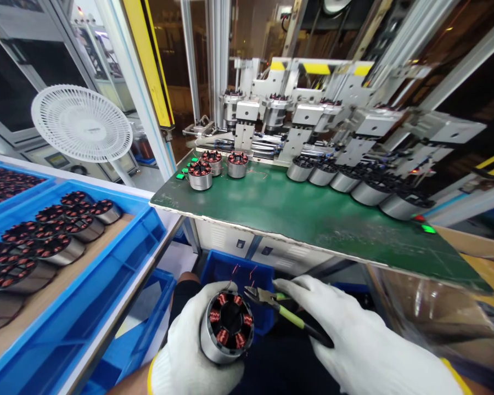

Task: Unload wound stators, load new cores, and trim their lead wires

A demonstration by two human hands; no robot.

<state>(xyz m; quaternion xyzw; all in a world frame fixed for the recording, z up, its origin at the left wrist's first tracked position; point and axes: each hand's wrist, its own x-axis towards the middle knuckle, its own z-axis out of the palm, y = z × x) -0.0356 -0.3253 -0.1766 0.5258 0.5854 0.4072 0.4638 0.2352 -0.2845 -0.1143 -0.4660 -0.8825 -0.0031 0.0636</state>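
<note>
**Small Work Held Low, Close To The Body**

The left hand (185,351), in a white glove, is clamped around a steel motor stator (208,343), and its 6 copper coils (222,336) face the camera. The right hand (354,329), also gloved, is closed on side-cutting pliers (296,318) with green and black handles. The 2 hands stay apart, but the pliers head is just beside the stator, at 2 o'clock from it. Behind them at 12 o'clock is a blue bin (226,269). At 9 o'clock, more stators (60,249) stand in a blue tray (148,241). Farther at 12 o'clock, other stators (200,175) stand on a green bench (296,214), before an aluminium-framed machine (300,109). A white fan (81,123) stands at 11 o'clock.
</note>
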